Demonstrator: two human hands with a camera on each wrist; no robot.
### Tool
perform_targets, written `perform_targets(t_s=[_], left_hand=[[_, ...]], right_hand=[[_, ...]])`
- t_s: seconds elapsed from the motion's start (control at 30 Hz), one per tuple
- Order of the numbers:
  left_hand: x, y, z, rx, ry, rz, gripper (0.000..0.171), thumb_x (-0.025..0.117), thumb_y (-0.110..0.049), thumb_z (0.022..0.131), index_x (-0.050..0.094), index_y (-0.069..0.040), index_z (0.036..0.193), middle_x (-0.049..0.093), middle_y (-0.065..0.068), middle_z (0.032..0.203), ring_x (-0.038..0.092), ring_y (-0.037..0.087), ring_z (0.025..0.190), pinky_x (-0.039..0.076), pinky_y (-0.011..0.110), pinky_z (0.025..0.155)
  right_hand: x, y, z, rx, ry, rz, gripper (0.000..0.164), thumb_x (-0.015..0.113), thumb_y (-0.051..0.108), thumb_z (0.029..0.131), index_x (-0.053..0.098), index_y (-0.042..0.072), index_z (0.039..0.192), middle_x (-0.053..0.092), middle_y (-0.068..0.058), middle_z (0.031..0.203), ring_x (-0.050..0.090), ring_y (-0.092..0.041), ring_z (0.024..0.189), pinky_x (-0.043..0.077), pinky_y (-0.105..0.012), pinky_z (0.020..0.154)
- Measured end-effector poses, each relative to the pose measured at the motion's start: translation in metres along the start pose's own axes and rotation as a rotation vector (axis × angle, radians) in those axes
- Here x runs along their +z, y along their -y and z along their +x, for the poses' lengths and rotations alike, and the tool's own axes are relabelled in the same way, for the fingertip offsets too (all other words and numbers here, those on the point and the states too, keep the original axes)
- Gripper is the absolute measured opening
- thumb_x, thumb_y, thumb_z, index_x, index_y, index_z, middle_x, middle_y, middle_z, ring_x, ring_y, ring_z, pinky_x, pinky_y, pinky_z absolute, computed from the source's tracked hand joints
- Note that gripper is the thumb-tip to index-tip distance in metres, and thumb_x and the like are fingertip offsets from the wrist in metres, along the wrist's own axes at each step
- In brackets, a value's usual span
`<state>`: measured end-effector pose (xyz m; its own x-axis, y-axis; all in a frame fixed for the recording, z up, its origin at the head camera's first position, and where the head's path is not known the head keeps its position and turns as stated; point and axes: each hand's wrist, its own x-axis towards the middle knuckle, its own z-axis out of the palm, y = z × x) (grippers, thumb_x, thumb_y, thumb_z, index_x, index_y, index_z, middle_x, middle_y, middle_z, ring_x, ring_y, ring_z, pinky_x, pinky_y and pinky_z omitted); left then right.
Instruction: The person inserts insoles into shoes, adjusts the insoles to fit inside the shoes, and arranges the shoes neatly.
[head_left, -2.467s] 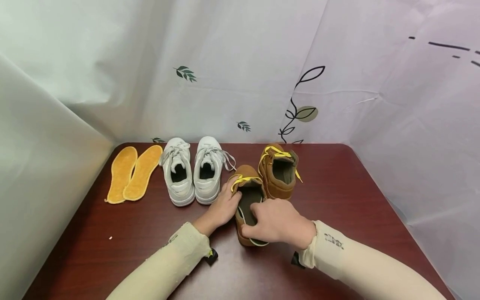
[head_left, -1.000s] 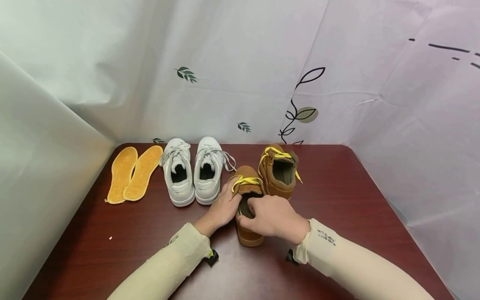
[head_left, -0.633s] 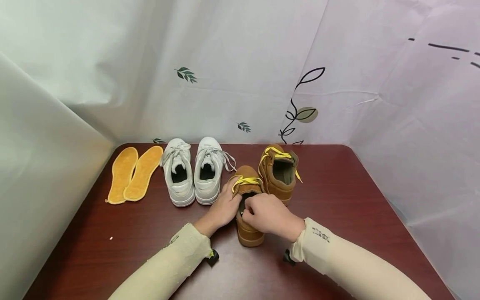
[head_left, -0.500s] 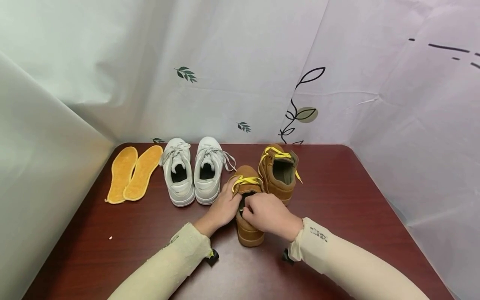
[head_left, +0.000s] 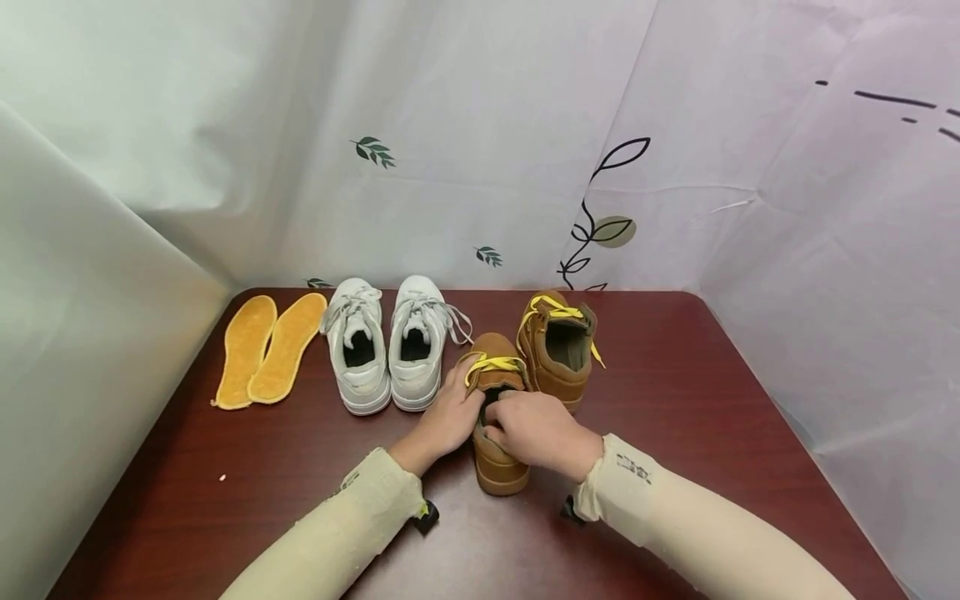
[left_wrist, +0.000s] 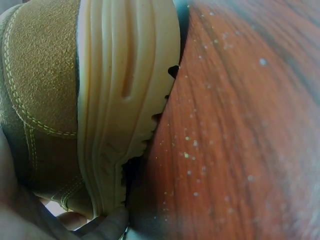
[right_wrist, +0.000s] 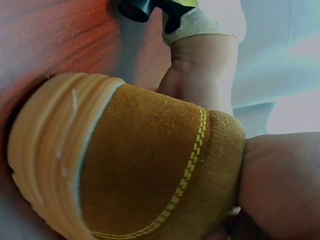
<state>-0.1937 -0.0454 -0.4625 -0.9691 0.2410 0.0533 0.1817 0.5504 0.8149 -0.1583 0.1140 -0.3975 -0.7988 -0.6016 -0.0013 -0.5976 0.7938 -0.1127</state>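
Head cam: I see the person's L hand (head_left: pixel 452 414) on the L side of the near brown shoe (head_left: pixel 497 473), fingers curled round the upper by the yellow laces (head_left: pixel 498 362). R hand (head_left: pixel 538 427) comes in from the R, bent fingers down in the shoe's opening; can't tell if they pinch anything, the tips are hidden. Shoe sits upright approx. mid-table, toe to the far side, heel near. The far brown shoe (head_left: pixel 557 383) stands just to its far R. White shoes (head_left: pixel 362 385) are side by side to the L, then two orange insoles (head_left: pixel 247 350) far L, overlapping a bit. Table (head_left: pixel 675 433) is dark red; whitish sheeting (head_left: pixel 450 100) w/ leaf prints hangs behind.

L wrist cam: I get the shoe's side, pale ridged sole (left_wrist: pixel 112 95) on the table, L fingers against the upper at near L.

R wrist cam: heel w/ yellow stitching (right_wrist: pixel 182 185) fills the centre, R hand at the opening on the R, grip hidden.
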Motion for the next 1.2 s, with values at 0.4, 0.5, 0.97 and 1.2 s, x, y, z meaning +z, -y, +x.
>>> perform_targets(t_s=[0.4,0.5,0.97,1.2], left_hand=[[0.002,0.0,0.0,-0.012,0.009,0.008,0.055,0.041,-0.029,0.1,0.033,-0.025,0.155,0.036,0.011,0.156,0.039,0.033,0.14,0.035,0.053,0.112],[0.003,0.0,0.0,-0.021,0.016,0.013,0.055,0.041,-0.03,0.101,0.032,-0.027,0.155,0.035,0.011,0.156,0.039,0.033,0.141,0.035,0.053,0.112],[0.005,0.002,0.002,-0.005,-0.019,0.016,0.056,0.043,-0.027,0.098,0.036,-0.024,0.154,0.038,0.012,0.155,0.04,0.034,0.14,0.036,0.054,0.111],[0.002,0.002,0.001,-0.013,-0.019,0.013,0.056,0.043,-0.026,0.099,0.035,-0.025,0.154,0.039,0.013,0.153,0.04,0.034,0.139,0.037,0.055,0.11]], right_hand=[[-0.005,-0.014,0.004,-0.149,0.195,-0.012,0.034,0.051,0.028,0.101,0.062,0.025,0.069,0.052,0.008,0.076,0.048,-0.008,0.062,0.046,-0.03,0.06],[-0.004,-0.015,0.004,-0.184,0.186,-0.053,0.027,0.051,0.028,0.101,0.072,0.026,0.085,0.061,0.007,0.098,0.059,-0.009,0.076,0.051,-0.032,0.066],[0.001,-0.013,0.007,-0.178,0.178,-0.144,0.029,0.043,0.034,0.104,0.071,0.023,0.102,0.067,0.006,0.108,0.069,-0.013,0.09,0.057,-0.04,0.073],[0.007,-0.008,-0.001,-0.095,0.002,-0.058,0.032,0.047,0.03,0.103,0.054,0.023,0.073,0.052,0.009,0.071,0.056,-0.01,0.064,0.05,-0.035,0.06]])
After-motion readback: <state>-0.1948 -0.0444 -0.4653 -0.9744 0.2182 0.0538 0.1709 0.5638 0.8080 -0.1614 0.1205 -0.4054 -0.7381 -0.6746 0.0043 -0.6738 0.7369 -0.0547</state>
